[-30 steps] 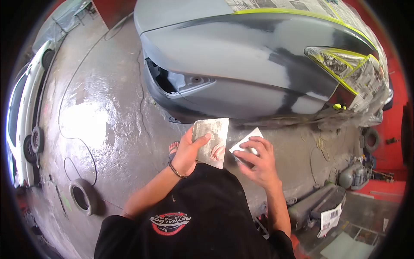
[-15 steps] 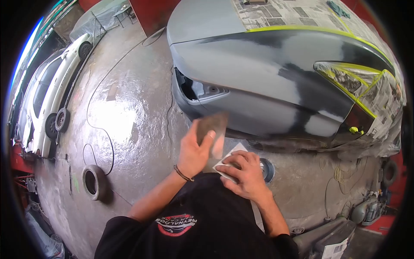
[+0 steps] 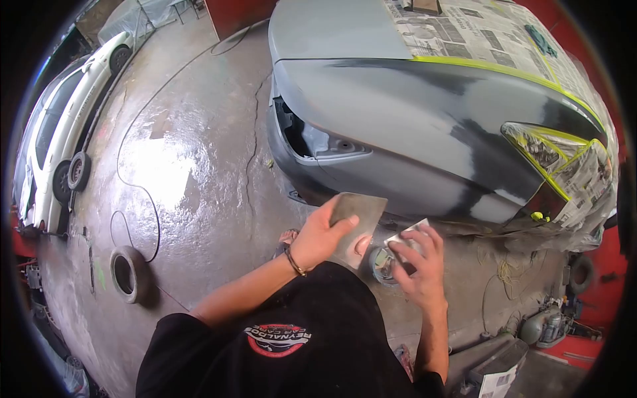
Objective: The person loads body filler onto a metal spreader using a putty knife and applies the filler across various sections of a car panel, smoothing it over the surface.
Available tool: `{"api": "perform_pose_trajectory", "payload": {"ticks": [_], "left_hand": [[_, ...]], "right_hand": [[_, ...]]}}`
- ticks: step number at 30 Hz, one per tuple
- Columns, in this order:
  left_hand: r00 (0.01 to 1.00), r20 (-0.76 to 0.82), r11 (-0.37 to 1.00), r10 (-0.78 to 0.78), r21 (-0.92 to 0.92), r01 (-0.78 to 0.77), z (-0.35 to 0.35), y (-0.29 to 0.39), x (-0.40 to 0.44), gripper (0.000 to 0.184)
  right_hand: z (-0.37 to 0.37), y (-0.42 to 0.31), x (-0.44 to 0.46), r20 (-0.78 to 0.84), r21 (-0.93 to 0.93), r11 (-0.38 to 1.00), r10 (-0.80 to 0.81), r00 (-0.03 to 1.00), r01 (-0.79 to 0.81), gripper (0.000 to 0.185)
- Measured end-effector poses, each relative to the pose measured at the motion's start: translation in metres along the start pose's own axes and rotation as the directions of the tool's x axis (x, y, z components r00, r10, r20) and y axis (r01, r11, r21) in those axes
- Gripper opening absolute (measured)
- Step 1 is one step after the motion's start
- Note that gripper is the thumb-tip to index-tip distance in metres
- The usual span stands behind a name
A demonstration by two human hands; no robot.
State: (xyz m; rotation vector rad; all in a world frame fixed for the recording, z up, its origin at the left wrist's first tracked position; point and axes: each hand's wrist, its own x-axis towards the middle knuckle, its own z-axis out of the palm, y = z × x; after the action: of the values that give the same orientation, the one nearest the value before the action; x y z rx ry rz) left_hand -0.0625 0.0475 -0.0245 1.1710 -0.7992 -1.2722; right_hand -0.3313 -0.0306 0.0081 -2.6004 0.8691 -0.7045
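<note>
My left hand [image 3: 317, 244], with a dark band at the wrist, grips a flat metal plate [image 3: 361, 211], thumb across its face. Low on the plate is a pinkish patch; I cannot tell whether it is paste or a reflection. Just right of the plate, my right hand [image 3: 423, 268] is closed around a thin, pale flat spreader [image 3: 400, 236], partly covered by the fingers. Plate and spreader are apart. Below and between them a round open can [image 3: 381, 266] shows, with something inside. Beyond both hands stands the grey-primed car body [image 3: 398, 126], with darker sanded areas.
Newspaper [image 3: 458, 30] and yellow tape [image 3: 491, 67] mask the car's upper part. On the left floor lie a tire [image 3: 129, 273] and a long hose [image 3: 119, 156], near a white car [image 3: 66, 126]. A compressor [image 3: 547, 326] stands at the lower right.
Both hands have moved right, carrying the plate and the spreader. My right hand has also drawn away from the plate, uncovering more of the can. The view has shifted slightly.
</note>
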Motion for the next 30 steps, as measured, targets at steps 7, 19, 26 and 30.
{"api": "perform_pose_trajectory", "payload": {"ticks": [7,19,26,30], "left_hand": [[0.972,0.138,0.925,0.189,0.306,-0.224,-0.017,0.024,0.024,0.042],[0.890,0.351,0.805,-0.291,-0.412,0.426,-0.049,0.007,0.069,0.045],[0.883,0.436,0.928,-0.174,-0.228,0.296,-0.072,0.005,0.078,0.041],[0.725,0.660,0.976,-0.198,0.061,0.211,-0.071,0.028,0.078,0.041]], "right_hand": [[0.043,-0.068,0.043,0.055,-0.035,0.999,0.029,0.998,-0.028,0.041],[0.099,-0.147,0.046,-0.308,0.424,0.861,0.428,0.849,-0.280,0.048],[0.057,-0.137,0.028,-0.122,-0.236,0.805,0.531,0.838,-0.544,0.049],[0.052,-0.150,0.062,-0.129,-0.247,0.826,0.490,0.862,-0.506,0.044]]}}
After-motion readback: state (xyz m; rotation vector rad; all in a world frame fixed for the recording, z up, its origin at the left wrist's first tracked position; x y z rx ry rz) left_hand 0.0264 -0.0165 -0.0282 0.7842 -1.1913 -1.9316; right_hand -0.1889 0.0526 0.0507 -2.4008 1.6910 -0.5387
